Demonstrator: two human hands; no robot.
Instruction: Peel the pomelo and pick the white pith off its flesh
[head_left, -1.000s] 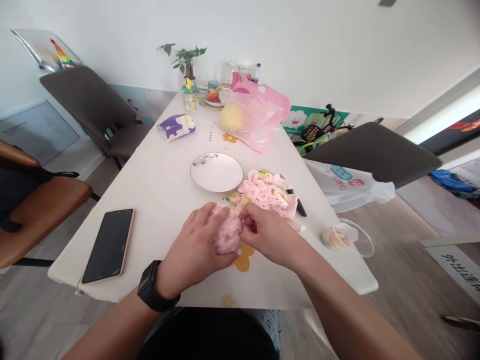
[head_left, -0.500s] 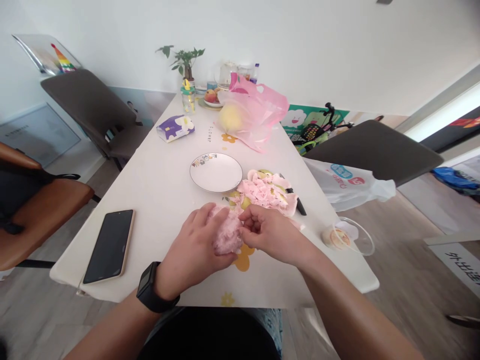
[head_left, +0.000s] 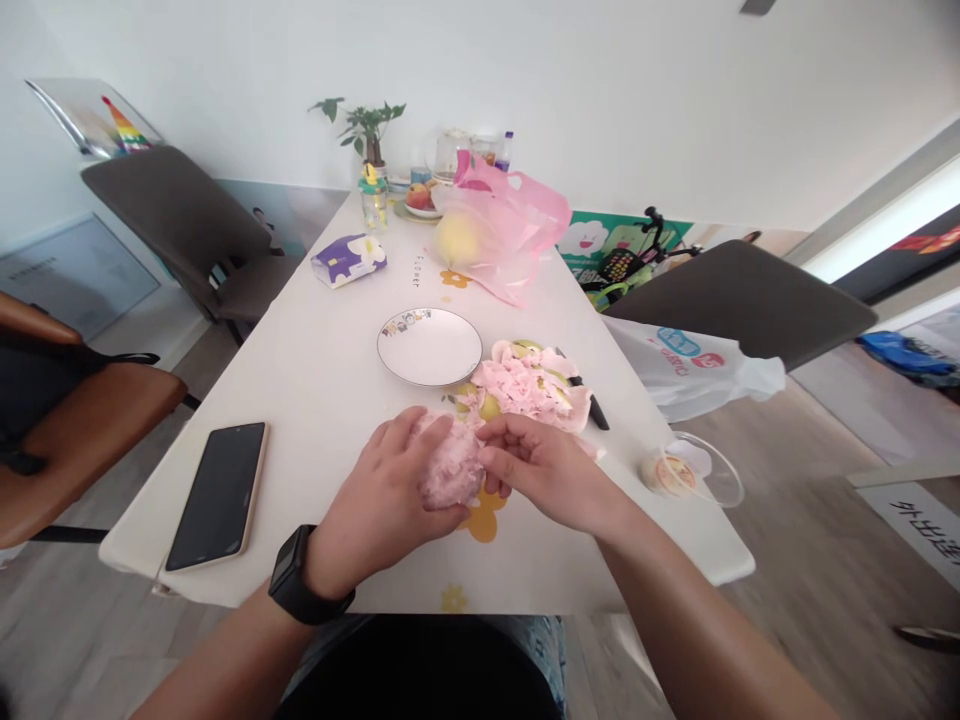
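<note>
My left hand [head_left: 379, 495] wraps around a peeled pink pomelo [head_left: 450, 462], and a black smartwatch [head_left: 296, 575] sits on that wrist. The fingertips of my right hand [head_left: 540, 470] pinch at the fruit's pink pith from the other side. Just beyond my hands lies a heap of pink-and-yellow pomelo peel [head_left: 525, 385] on the white table [head_left: 315, 400]. A black knife handle [head_left: 596, 410] sticks out from under the heap. An empty white plate [head_left: 430, 347] stands to the left of the peel.
A black phone [head_left: 216, 496] lies at the table's left edge. Farther back are a tissue pack [head_left: 349, 262], a pink plastic bag [head_left: 510, 225] with a yellow pomelo [head_left: 457, 238], and a potted plant [head_left: 365, 130]. A clear lidded tub [head_left: 690, 472] stands at the right edge. Chairs flank the table.
Both hands stay on the fruit, with the right fingers shifting slightly on the pith. The whole view has tilted a little as my head moved.
</note>
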